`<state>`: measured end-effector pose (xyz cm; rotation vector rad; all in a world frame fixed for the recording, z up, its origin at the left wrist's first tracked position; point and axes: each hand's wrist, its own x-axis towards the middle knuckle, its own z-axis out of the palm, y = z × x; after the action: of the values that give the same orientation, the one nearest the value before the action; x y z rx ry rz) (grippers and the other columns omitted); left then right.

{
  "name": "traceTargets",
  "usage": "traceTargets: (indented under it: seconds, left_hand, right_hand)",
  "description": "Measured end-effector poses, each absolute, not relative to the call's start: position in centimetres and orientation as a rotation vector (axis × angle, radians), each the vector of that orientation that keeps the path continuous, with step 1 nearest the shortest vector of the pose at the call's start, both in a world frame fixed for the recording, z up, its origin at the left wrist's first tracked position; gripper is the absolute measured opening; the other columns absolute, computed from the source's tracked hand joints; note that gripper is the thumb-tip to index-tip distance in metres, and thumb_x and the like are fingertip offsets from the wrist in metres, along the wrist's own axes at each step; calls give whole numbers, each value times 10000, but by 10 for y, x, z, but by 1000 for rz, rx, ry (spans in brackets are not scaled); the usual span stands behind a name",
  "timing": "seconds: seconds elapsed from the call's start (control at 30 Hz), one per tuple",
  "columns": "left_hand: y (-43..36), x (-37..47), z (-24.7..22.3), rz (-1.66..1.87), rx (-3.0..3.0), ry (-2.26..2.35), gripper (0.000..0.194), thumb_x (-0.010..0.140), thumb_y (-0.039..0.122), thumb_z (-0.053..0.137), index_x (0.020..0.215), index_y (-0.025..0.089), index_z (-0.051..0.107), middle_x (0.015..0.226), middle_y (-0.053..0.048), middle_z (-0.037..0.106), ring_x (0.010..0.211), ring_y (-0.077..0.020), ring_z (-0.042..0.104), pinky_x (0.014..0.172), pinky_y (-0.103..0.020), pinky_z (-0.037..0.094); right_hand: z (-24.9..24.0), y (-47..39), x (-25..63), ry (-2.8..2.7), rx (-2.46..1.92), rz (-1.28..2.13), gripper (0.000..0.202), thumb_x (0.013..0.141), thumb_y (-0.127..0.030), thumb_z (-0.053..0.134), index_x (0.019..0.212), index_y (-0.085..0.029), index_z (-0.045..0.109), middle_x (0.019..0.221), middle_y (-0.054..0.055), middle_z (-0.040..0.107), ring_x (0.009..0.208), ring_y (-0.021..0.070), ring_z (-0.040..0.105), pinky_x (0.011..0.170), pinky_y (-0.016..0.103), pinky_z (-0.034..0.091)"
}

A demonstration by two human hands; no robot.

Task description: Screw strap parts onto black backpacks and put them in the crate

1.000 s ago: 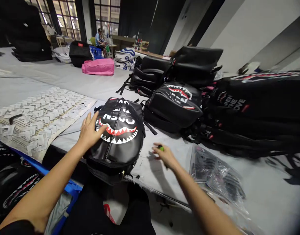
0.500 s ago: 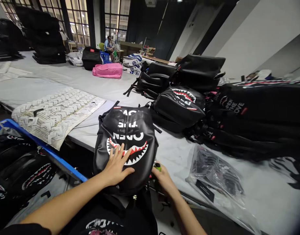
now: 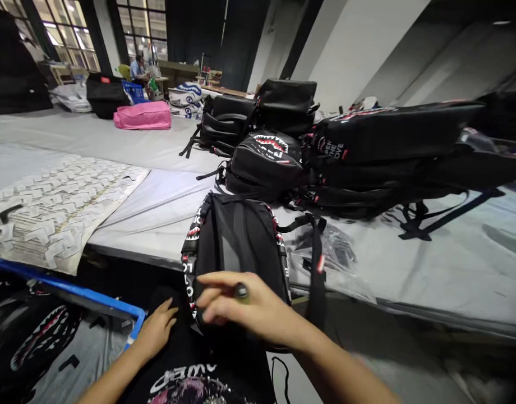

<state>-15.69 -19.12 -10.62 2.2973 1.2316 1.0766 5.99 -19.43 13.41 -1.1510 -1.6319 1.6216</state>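
Flipped since the earlier frame, the black shark-print backpack (image 3: 243, 238) is lying back-panel up by the counter (image 3: 127, 224), its turning apparently done, the right hand (image 3: 260, 306) gripping a small greenish tool (image 3: 242, 293), the left hand's (image 3: 156, 331) grip unclear.

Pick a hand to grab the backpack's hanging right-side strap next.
Right, probably: the right hand is nearer the strap, which hangs at the backpack's right. The left hand is off its left side, by the blue crate. Catch: the right holds a small object.
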Motion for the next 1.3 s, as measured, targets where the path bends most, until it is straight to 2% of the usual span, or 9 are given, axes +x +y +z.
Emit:
traceTargets:
  seconds: [0.13, 0.3, 0.47, 0.67, 0.87, 0.97, 1.07, 1.2, 1.3]
  left_hand:
    - [-201, -182, -70, 1252, 2152, 1438, 262, 965, 255, 476, 1165, 293, 641, 993, -22, 757, 875, -240, 743, 738, -365, 608]
    - [-141, -100, -7, 970, 2646, 968, 495, 960, 363, 537, 1447, 283, 499, 1478, -97, 538, 1415, -323, 434, 1167, -538, 339]
    - [-39, -40, -14, 549, 2709, 1321, 642, 961, 479, 503, 1541, 232, 379, 1628, -157, 286, 1536, -349, 165, 1218, -590, 118]
    - [-6, -35, 5, 347, 2776, 1585, 567, 955, 446, 509, 1476, 223, 482, 1451, -158, 545, 1446, -380, 326, 1161, -617, 193]
    - [-60, 2, 54, 343, 3053, 1248, 357, 980, 392, 494, 1091, 133, 713, 913, -131, 696, 1009, -312, 601, 966, -494, 391]
    - [-65, 42, 55, 302, 3074, 598, 312, 1009, 330, 439, 1136, 188, 686, 971, -84, 704, 956, -231, 623, 817, -375, 433]
    - [-32, 80, 43, 380, 3099, 338, 270, 961, 298, 538, 1181, 208, 667, 1249, -106, 664, 1168, -264, 569, 936, -422, 419]
    - [37, 95, 40, 854, 2989, 981, 270, 929, 339, 572, 1124, 179, 669, 1242, -168, 655, 1192, -375, 532, 991, -591, 359]
    - [52, 89, 44, 1069, 2907, 1104, 222, 943, 304, 525, 1042, 166, 668, 1087, -153, 687, 1076, -338, 581, 996, -585, 355]
  right_hand:
    - [113, -194, 108, -1006, -1106, 1387, 551, 814, -684, 631, 1076, -200, 634, 819, 48, 740, 663, 174, 707, 609, 287, 573]
    - [53, -165, 148, -826, -1550, 1024, 439, 696, -528, 782, 938, -192, 638, 942, 69, 734, 760, 177, 694, 524, 234, 560]
    - [36, -161, 175, -753, -1612, 916, 561, 747, -434, 750, 1225, -221, 551, 1187, 95, 680, 947, 204, 694, 543, 243, 590]
    - [33, -176, 194, -641, -1614, 1120, 343, 885, -470, 645, 1075, -185, 634, 1041, 107, 741, 848, 180, 710, 624, 257, 591]
    - [-8, -169, 216, -558, -1622, 1084, 600, 888, -714, 490, 1012, -148, 645, 715, 74, 743, 587, 158, 684, 556, 242, 541]
    - [-19, -168, 225, -595, -1597, 1051, 786, 760, -891, 434, 875, -148, 664, 511, 39, 649, 411, 136, 572, 416, 231, 454]
    - [-24, -174, 229, -653, -1588, 1010, 853, 705, -949, 390, 779, -150, 679, 394, 6, 538, 332, 101, 454, 340, 211, 342]
    - [-24, -186, 231, -626, -1483, 974, 823, 728, -924, 421, 799, -150, 694, 400, -10, 521, 332, 96, 431, 328, 213, 318]
    - [-20, -190, 232, -479, -1335, 819, 773, 773, -889, 420, 876, -169, 681, 480, -1, 595, 385, 117, 506, 375, 229, 402]
